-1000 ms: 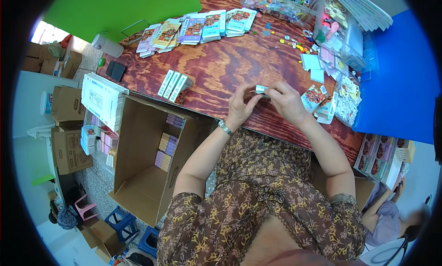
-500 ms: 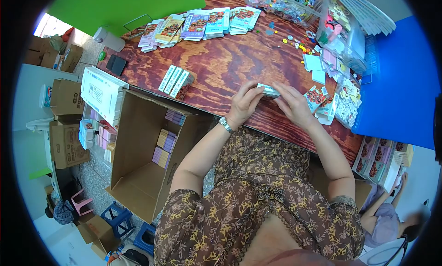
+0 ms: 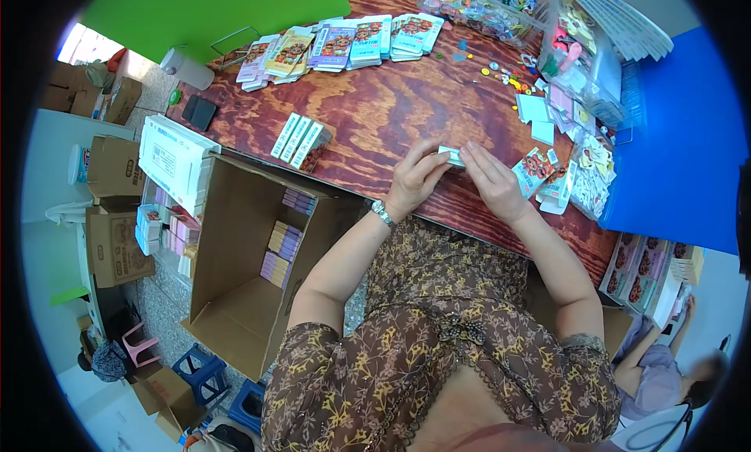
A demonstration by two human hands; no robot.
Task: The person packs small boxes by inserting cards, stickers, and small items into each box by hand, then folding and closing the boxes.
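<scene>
A small white printed carton [image 3: 451, 154] is held between my two hands near the table's front edge. My left hand [image 3: 420, 176] grips its left end, thumb and fingers closed on it. On the right end, the fingers of my right hand [image 3: 494, 184] lie close together and press against it, hiding that part. Three similar filled cartons [image 3: 301, 141] stand side by side to the left. Just right of my right hand lie flat printed cartons [image 3: 535, 170] and a clear bag of white pieces [image 3: 592, 178].
Stacks of flat cartons [image 3: 335, 45] line the back of the wooden table [image 3: 375, 100]. Loose buttons [image 3: 512, 80] and clear bins [image 3: 485, 14] of small pieces are at back right. An open cardboard box [image 3: 235, 295] with packed cartons stands below left. Another person [image 3: 657, 374] sits at lower right.
My right hand has shifted slightly left, its fingers now closer together over the carton's right end. My left hand keeps its grip.
</scene>
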